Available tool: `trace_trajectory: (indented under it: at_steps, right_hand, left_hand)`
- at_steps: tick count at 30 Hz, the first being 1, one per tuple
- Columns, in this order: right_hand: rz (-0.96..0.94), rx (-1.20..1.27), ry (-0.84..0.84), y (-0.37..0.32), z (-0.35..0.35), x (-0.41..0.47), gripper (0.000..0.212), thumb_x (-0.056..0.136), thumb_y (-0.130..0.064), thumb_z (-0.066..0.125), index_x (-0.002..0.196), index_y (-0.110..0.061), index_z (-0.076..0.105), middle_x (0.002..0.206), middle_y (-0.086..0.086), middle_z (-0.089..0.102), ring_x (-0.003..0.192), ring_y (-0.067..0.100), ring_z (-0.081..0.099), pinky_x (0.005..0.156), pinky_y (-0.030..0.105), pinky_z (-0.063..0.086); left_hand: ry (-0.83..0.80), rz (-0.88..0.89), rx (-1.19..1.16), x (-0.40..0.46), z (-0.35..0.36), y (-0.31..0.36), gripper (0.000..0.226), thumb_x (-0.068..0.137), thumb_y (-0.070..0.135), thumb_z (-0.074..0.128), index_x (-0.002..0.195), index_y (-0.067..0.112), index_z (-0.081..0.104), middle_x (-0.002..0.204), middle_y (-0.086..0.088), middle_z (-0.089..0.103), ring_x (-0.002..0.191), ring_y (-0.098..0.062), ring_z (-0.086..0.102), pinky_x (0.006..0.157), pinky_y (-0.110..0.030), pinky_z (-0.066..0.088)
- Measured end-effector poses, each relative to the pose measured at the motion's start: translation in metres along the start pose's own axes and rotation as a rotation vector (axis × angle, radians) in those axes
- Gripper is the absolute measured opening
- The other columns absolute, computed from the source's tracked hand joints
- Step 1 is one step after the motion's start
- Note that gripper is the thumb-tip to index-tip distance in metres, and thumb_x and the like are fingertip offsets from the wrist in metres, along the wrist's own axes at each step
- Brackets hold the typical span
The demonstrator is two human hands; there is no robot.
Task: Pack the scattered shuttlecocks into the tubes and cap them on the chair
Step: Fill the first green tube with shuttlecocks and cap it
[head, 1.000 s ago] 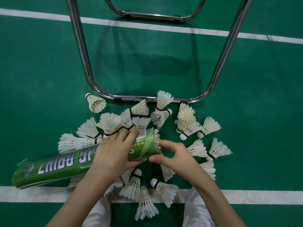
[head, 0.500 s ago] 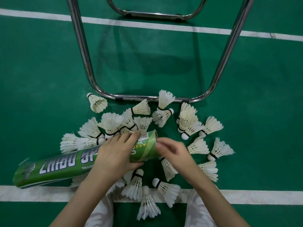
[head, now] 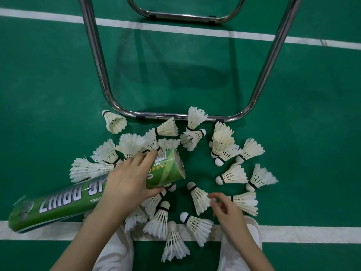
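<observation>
My left hand [head: 130, 178] grips a long green shuttlecock tube [head: 64, 204] near its open end, which points right and slightly up. The tube lies low across the floor, its far end at the lower left. My right hand [head: 224, 208] hovers with fingers curled apart just right of a white shuttlecock [head: 198, 198], fingertips touching or nearly touching its feathers. Several more white shuttlecocks [head: 230, 174] lie scattered on the green floor around both hands. Whether any sit inside the tube cannot be seen.
The chrome legs of a chair [head: 175, 116] stand just beyond the pile, the front bar touching some shuttlecocks. White court lines [head: 293, 234] cross the green floor near and far. My white shoes [head: 115, 251] show at the bottom edge.
My right hand has left the tube's open end and dropped down and right to a shuttlecock on the floor. The left hand and tube stay almost still.
</observation>
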State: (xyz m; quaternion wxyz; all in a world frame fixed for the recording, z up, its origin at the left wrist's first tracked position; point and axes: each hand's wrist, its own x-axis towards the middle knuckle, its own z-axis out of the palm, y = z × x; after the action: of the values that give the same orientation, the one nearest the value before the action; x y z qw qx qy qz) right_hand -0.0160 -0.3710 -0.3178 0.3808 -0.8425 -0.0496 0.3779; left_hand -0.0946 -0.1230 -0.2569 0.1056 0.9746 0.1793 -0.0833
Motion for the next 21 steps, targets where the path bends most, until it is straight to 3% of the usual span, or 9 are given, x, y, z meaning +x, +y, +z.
trace_trajectory:
  at_steps: [4,8,11,14,17,21]
  right_hand:
    - [-0.011,0.014,-0.019,-0.003,0.003,0.002,0.021,0.092,-0.021,0.052,0.106,-0.034,0.061,0.085,0.013,0.065,0.079,0.026,0.059,0.061,0.019,0.04]
    - [-0.038,0.186,0.0,-0.022,0.0,0.007,0.017,0.091,-0.019,0.055,0.1,-0.03,0.064,0.103,-0.008,0.067,0.096,0.002,0.061,0.076,0.007,0.045]
    - [-0.1,0.291,0.031,-0.042,-0.007,0.008,0.015,0.091,-0.015,0.056,0.095,-0.024,0.067,0.098,-0.013,0.069,0.093,-0.005,0.061,0.077,0.007,0.046]
    - [-0.191,0.359,0.084,-0.063,-0.017,0.004,0.017,0.091,-0.014,0.054,0.092,-0.023,0.068,0.089,-0.013,0.07,0.081,-0.001,0.061,0.07,0.009,0.046]
    - [-0.33,0.307,0.132,-0.082,-0.025,-0.003,0.021,0.092,-0.012,0.052,0.092,-0.025,0.068,0.088,-0.012,0.067,0.073,0.001,0.055,0.066,0.01,0.042]
    - [-0.539,0.025,0.215,-0.092,-0.024,-0.004,0.029,0.091,0.002,0.049,0.097,-0.021,0.065,0.097,-0.02,0.062,0.096,-0.006,0.055,0.081,0.006,0.04]
  left_hand:
    - [0.012,0.013,0.024,0.0,0.001,0.002,0.089,0.046,0.063,0.077,0.119,0.022,0.045,0.096,0.001,0.064,0.076,-0.022,0.064,0.052,-0.031,0.049]
    - [0.044,0.048,0.047,0.0,0.004,0.004,0.093,0.041,0.063,0.079,0.116,0.021,0.046,0.091,0.001,0.065,0.068,-0.021,0.063,0.047,-0.029,0.047]
    - [0.053,0.069,0.059,-0.001,0.006,0.004,0.093,0.04,0.064,0.079,0.116,0.021,0.048,0.09,0.002,0.064,0.069,-0.021,0.063,0.049,-0.03,0.048]
    - [0.053,0.085,0.046,0.0,0.007,0.006,0.092,0.04,0.065,0.078,0.116,0.022,0.048,0.091,0.003,0.064,0.072,-0.021,0.064,0.052,-0.031,0.049]
    - [0.066,0.072,0.03,0.001,0.003,0.006,0.094,0.04,0.062,0.081,0.118,0.021,0.048,0.091,0.002,0.064,0.071,-0.021,0.063,0.051,-0.031,0.048]
    - [0.029,0.037,-0.019,0.001,-0.001,0.004,0.09,0.048,0.059,0.079,0.123,0.022,0.046,0.099,0.001,0.063,0.079,-0.024,0.062,0.059,-0.033,0.049]
